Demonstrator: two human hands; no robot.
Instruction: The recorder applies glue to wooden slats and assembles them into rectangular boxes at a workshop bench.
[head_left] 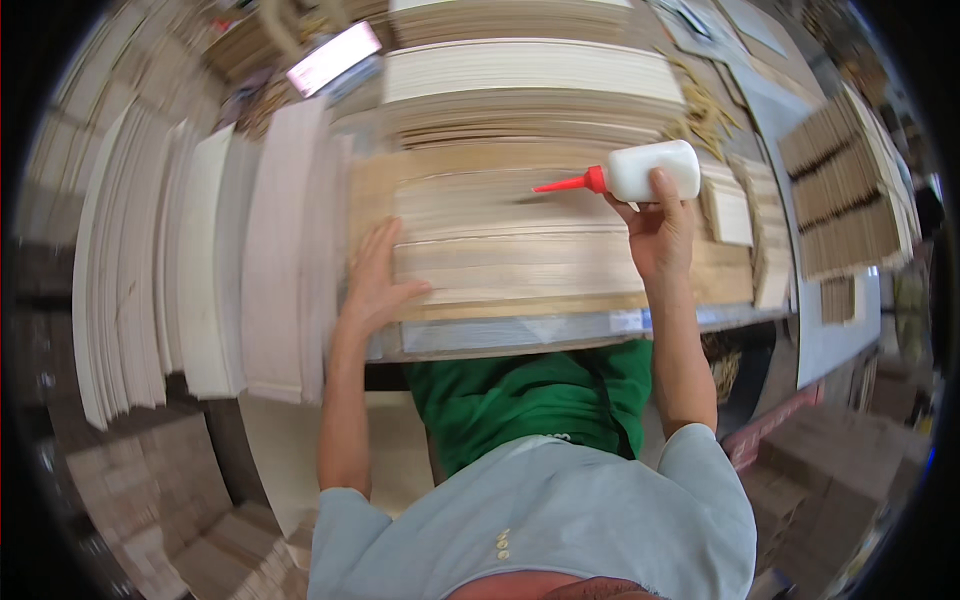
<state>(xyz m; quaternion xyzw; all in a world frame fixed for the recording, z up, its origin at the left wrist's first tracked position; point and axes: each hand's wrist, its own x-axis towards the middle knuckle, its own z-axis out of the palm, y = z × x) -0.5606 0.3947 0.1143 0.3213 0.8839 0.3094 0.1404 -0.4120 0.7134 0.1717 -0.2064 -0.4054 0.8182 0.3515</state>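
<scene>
My right hand (660, 232) is wrapped round a white squeeze glue bottle (642, 173) with a long red nozzle. The bottle lies almost level, its tip pointing left over flat, pale wood strips (520, 265). These strips lie side by side across a light wooden board (700, 288). At their left end rests my left hand (375, 280), fingers spread and thumb apart, holding nothing. Some blur softens the wood, and I cannot tell whether any glue is leaving the nozzle.
Stacks of pale boards stand at the left (285, 250) and behind the strips (530, 80). A lit phone (335, 58) lies at the back left. Small wood blocks (728, 205) sit right of the bottle. Farther right rises a brown bundled stack (845, 190).
</scene>
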